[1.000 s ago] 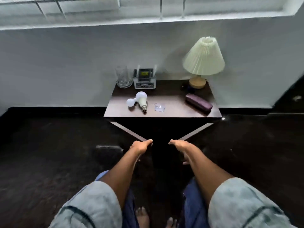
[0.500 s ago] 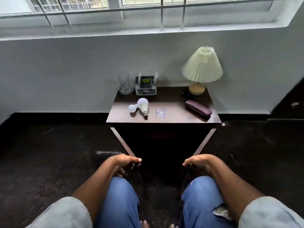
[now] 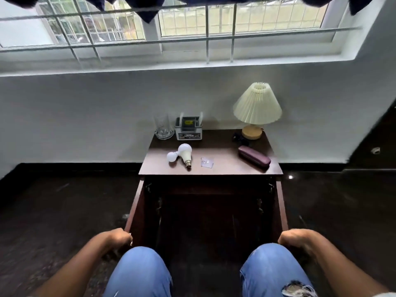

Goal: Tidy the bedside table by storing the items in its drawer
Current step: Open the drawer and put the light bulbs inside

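The bedside table (image 3: 225, 169) stands against the wall with its front open; two dark wooden panels, left (image 3: 135, 205) and right (image 3: 282, 205), reach out toward me, and the inside is dark. My left hand (image 3: 120, 236) grips the near end of the left panel. My right hand (image 3: 293, 237) grips the near end of the right panel. On the tabletop lie a large white bulb (image 3: 185, 152), a small white bulb (image 3: 171, 156), a clear plastic packet (image 3: 207, 162) and a purple case (image 3: 254, 156).
At the back of the tabletop stand a drinking glass (image 3: 163, 127), a grey box (image 3: 189, 131), a pleated lamp (image 3: 257, 106) and a small dark object (image 3: 239, 138). My knees in blue jeans are below the opening. The floor is dark on both sides.
My hands moved apart and toward me, swinging the two panels from a narrow V to wide open. The view tilted up, showing the window.
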